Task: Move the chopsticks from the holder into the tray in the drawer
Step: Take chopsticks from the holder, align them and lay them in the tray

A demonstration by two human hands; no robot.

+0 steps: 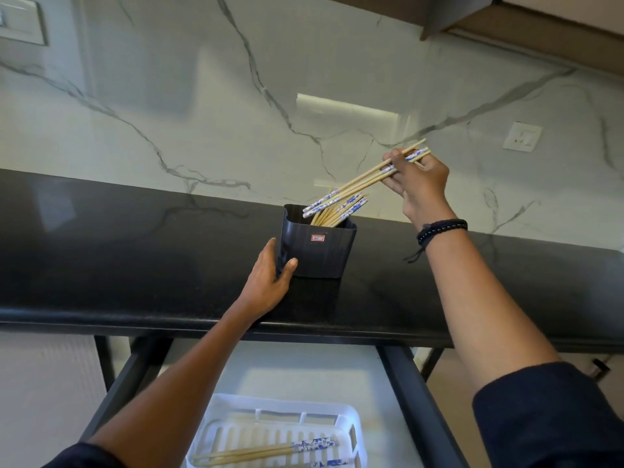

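A black square holder [320, 251] stands on the dark counter with several wooden chopsticks [332, 209] leaning out of it to the right, their ends patterned blue and white. My left hand [270, 282] grips the holder's lower left corner, thumb on its front. Up and to the right, my right hand [417, 184] pinches a few chopsticks [371, 173] by their patterned ends; their thin tips still reach toward the holder's mouth. Below, a white slotted tray [351, 420] lies in the open drawer with a few chopsticks [256, 452] lying flat in it.
The black counter [135, 258] runs across the view, backed by a white marbled wall with a socket [521, 136]. The drawer's dark side rails [405, 383] flank the tray. A wall cabinet [506, 18] hangs at the top right.
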